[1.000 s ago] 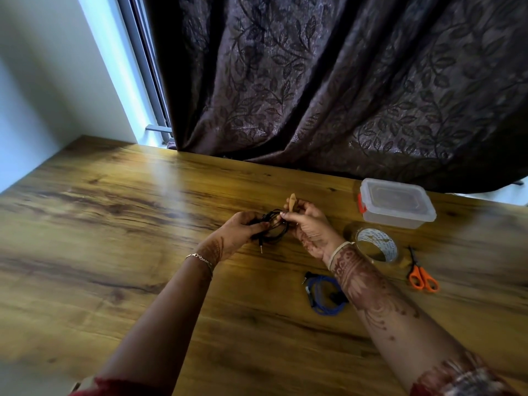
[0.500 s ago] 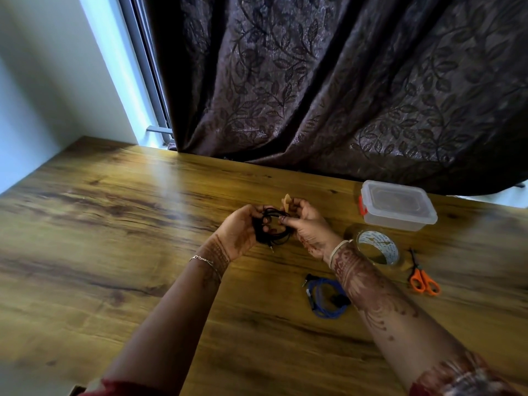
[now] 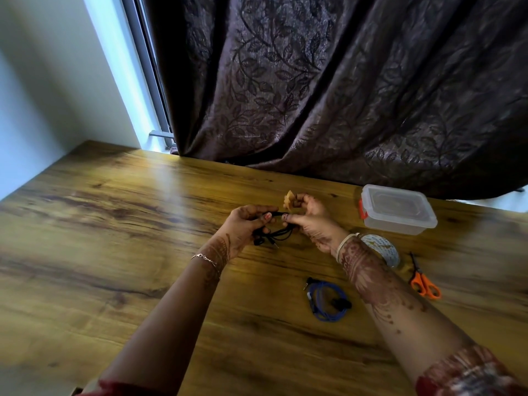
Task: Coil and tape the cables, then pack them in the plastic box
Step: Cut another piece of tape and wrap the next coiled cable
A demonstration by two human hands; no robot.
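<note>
A coiled black cable (image 3: 275, 234) hangs between both hands above the wooden table (image 3: 114, 238). My left hand (image 3: 245, 227) grips its left side with curled fingers. My right hand (image 3: 310, 218) pinches the coil's top between thumb and forefinger, and a tan piece of tape (image 3: 289, 201) sticks up from its fingers. A coiled blue cable (image 3: 325, 301) lies on the table nearer to me, below my right forearm. The clear plastic box (image 3: 397, 210), lid on with an orange clasp, stands at the right rear. A tape roll (image 3: 381, 248) lies in front of it, partly behind my right wrist.
Orange-handled scissors (image 3: 424, 282) lie right of the tape roll. A dark patterned curtain (image 3: 328, 81) hangs along the table's far edge. A window frame (image 3: 148, 67) and a pale wall stand at the left rear.
The hands have lifted slightly and drawn the black coil flatter between them. The tape piece stays raised in my right hand.
</note>
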